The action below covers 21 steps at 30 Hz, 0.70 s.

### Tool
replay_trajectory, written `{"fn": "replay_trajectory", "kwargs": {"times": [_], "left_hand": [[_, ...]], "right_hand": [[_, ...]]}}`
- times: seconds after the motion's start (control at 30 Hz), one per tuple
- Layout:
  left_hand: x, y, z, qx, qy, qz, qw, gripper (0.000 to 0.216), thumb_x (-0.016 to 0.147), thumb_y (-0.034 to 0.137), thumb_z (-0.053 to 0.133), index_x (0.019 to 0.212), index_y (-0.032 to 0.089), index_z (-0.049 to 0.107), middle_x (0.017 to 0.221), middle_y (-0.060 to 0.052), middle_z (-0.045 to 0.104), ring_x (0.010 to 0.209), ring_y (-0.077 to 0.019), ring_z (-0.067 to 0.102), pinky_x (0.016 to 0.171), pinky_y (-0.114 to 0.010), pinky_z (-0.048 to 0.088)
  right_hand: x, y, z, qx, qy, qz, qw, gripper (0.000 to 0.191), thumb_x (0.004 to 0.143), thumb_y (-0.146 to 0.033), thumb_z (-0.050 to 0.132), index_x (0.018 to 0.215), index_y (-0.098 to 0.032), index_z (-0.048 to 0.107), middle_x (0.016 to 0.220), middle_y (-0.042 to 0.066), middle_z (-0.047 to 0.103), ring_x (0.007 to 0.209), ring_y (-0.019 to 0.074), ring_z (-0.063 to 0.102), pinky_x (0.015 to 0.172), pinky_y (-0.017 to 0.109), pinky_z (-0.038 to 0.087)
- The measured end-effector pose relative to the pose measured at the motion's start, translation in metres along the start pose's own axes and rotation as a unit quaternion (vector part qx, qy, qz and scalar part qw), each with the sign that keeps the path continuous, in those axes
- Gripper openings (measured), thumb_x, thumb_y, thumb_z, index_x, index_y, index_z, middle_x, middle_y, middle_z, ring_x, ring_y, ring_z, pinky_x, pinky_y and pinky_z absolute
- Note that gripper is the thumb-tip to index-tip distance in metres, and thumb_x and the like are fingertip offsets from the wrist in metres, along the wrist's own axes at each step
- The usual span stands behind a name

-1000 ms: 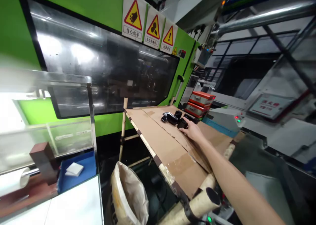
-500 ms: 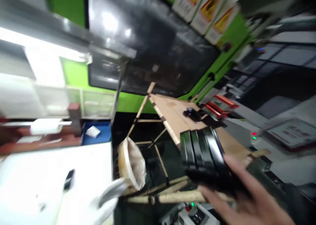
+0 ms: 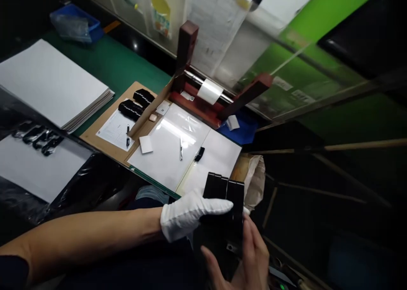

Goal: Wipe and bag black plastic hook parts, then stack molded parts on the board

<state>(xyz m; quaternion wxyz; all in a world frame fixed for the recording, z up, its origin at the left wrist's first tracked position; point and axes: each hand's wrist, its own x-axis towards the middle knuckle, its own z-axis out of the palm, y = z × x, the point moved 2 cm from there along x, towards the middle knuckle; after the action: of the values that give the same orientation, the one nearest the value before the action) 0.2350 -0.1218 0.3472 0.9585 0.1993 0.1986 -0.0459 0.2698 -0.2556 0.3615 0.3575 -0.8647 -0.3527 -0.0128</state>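
Note:
In the head view, my left hand (image 3: 184, 213), in a white glove, is closed around a black ribbed plastic part (image 3: 236, 194), with the thumb lying across its face. My bare right hand (image 3: 251, 256) is just below and to the right of this part. Its fingertips are at the part's right edge, while the thumb stands well apart on the left. Whether those fingertips press on the part is hard to see. The lower end of the part is lost in shadow.
A white-covered worktable (image 3: 165, 154) holds a pen (image 3: 181, 149) and a small black piece (image 3: 199, 154). Behind stands a red-brown roll holder (image 3: 219, 112). Several black parts (image 3: 130, 109) lie on cardboard at left, near stacked white sheets (image 3: 54, 82). A lined bag (image 3: 256, 182) hangs at right.
The view has swung left from the green machine to the worktable. The black part, held in my right hand before, is now in my gloved left hand, and my right thumb is off it.

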Motion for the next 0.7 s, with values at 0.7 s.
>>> {"fn": "replay_trajectory", "kwargs": {"times": [0.7], "left_hand": [[0.000,-0.002,-0.074,0.029,0.141,0.009,0.990,0.037,0.083,0.033,0.081,0.113,0.013,0.072,0.116,-0.013,0.074,0.110,-0.0288,0.069,0.103,-0.047,0.053]], "right_hand": [[-0.019,-0.019,0.081,-0.045,-0.034,0.201,0.978,0.083,0.089,-0.059,0.067,0.155,-0.019,0.036,0.150,0.017,0.050,0.137,0.0348,0.049,0.109,0.049,0.046]]}}
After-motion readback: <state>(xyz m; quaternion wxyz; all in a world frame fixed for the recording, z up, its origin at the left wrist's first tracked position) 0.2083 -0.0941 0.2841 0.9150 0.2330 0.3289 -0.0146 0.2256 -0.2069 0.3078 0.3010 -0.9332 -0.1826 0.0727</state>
